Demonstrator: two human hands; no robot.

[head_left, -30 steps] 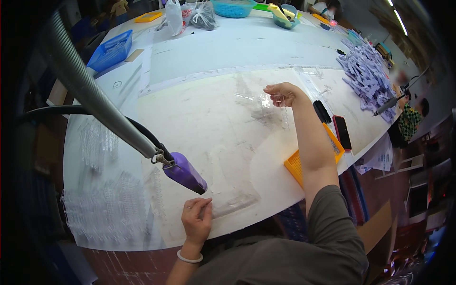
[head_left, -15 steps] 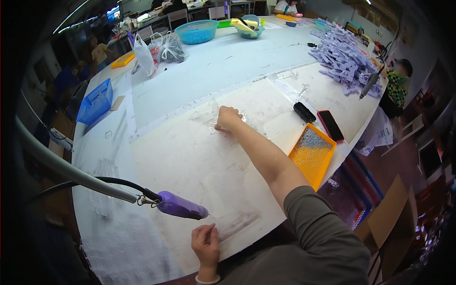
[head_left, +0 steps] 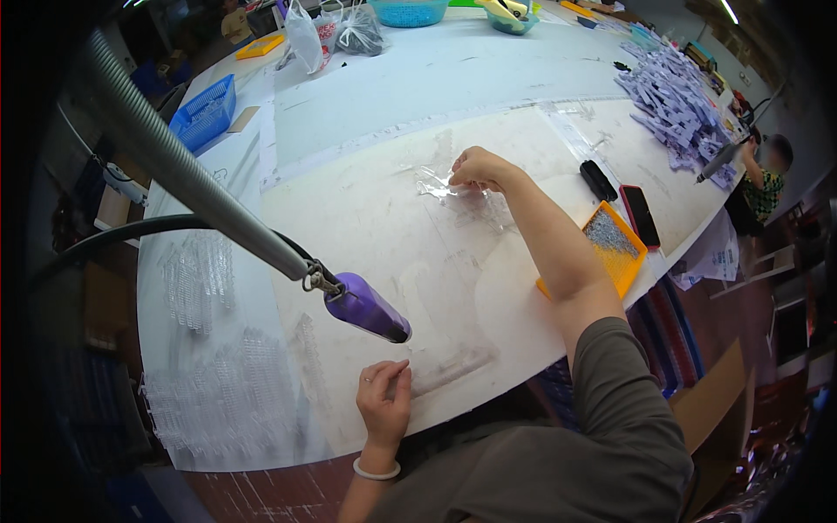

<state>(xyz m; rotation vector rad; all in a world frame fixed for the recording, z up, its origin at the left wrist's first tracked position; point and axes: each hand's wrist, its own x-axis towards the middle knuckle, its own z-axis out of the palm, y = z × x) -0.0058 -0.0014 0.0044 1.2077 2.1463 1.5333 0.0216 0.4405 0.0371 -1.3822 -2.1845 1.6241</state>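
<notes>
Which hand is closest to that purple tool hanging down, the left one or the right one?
Left. The left hand is close to the dark tip of the purple tool; the right hand is farther away, out across the table by some clear plastic.

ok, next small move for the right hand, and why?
Probably draw one clear plastic piece free of the loose cluster: the right hand is right at it, though any grip is hard to confirm, while the left hand sits well apart, near the purple tool's tip.
</notes>
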